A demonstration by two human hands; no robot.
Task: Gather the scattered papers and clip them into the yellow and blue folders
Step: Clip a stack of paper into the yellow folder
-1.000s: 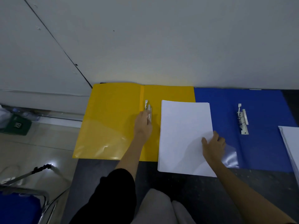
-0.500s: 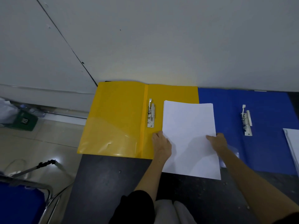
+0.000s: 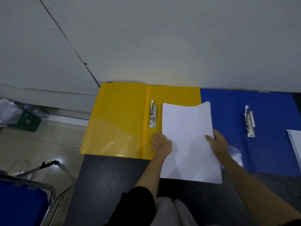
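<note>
A: Two hands on one paper stack (image 3: 187, 136), head view, the only view we have. The left hand (image 3: 162, 144) grips the stack's left edge, fingers curled under it, thumb side on the sheet. The right hand (image 3: 218, 144) pinches the right edge, thumb on top and fingers beneath. The far right corner bows up.

B: Where does the stack sit?

A: Across the seam of the two open folders on the dark table (image 3: 105, 185). Its left half is over the yellow folder (image 3: 120, 121), its right half over the blue folder (image 3: 268, 144), and its near edge overhangs onto the bare table. Both folders lie against the table's far edge, by the wall.

B: And the clips?

A: The yellow folder's clip (image 3: 153, 115) stands just left of the stack, lever raised. The blue folder's clip (image 3: 249, 121) is well apart to the right. More papers (image 3: 294, 144) lie at the right edge.

B: How should this step go?

A: I'd square the sheets first, keep both grips even, then slide the left edge under the raised clip without letting the bowed corner fan out.

B: Any writing?

A: None readable. A green box (image 3: 27, 121) on the floor carries a mark too small to make out.
</note>
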